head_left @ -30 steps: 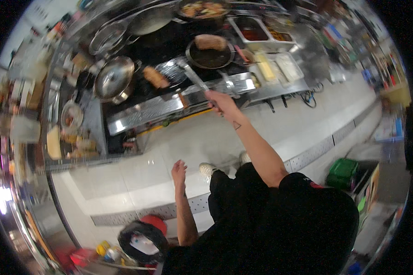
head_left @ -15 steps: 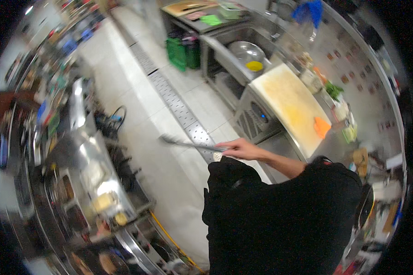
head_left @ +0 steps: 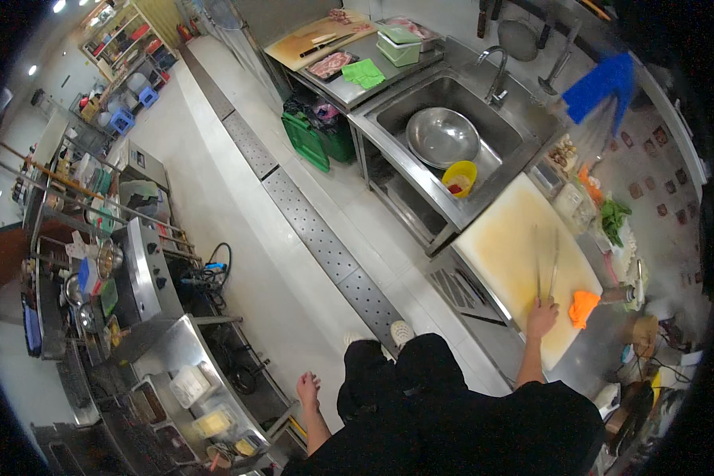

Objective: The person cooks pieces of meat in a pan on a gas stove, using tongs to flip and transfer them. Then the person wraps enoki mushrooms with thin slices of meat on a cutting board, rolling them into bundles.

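While our right hand (head_left: 542, 317) grips one end of slim grey metal tongs (head_left: 539, 268), presumably leaving their arms free, these extend over the rectangular white cutting board (head_left: 492, 230); our left hand (head_left: 309, 388), loosely curled, hangs empty left of the board.

The one view looks from the person's head, through the left of two side-by-side wide fisheye cameras, steeply down and forward over the black-clothed torso (head_left: 452, 432), which fills the lower edge close to the lens. It faces along the pale tiled floor (head_left: 270, 254), with the grey perforated metal drain strip (head_left: 309, 224) slanting away toward the upper left. The rectangular cream cutting board (head_left: 500, 238) lies fairly near at right; the stainless-steel sink (head_left: 496, 140) sits farther off beyond it. Straight edges curve toward a dark round rim.
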Motion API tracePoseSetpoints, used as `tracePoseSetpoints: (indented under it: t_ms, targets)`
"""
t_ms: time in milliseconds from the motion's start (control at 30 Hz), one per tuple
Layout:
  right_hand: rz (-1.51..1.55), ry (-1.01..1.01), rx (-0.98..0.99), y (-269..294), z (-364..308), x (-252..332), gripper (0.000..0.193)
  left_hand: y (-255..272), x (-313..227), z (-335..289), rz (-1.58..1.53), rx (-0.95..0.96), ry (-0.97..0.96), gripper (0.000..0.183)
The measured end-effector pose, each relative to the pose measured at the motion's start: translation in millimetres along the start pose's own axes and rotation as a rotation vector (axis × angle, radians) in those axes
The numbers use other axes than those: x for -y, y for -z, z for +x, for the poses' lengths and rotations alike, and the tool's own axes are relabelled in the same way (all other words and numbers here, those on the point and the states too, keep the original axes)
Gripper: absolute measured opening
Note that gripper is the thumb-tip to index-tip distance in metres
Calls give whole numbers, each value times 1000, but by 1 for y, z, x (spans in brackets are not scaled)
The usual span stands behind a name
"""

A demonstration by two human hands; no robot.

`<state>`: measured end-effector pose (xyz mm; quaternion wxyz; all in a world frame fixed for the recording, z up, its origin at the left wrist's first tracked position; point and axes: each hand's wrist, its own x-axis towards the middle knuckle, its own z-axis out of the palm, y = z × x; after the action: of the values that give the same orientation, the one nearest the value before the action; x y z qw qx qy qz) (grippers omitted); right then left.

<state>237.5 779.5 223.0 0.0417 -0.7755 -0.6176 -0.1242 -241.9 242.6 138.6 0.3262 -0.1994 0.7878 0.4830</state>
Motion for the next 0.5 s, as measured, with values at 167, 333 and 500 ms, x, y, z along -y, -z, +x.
tracePoseSetpoints:
  t_ms: [167,333,500]
  targets:
    - [-121,-219,210,-1,23,-9,85,-50,-118,60,35,116,-56,38]
    - [-136,-370,136,12,23,5,81,-87,-209,153,123,195,6,35]
    - [-17,-619,-138,37,-32,105,54,-114,-367,280,266,247,-233,37]
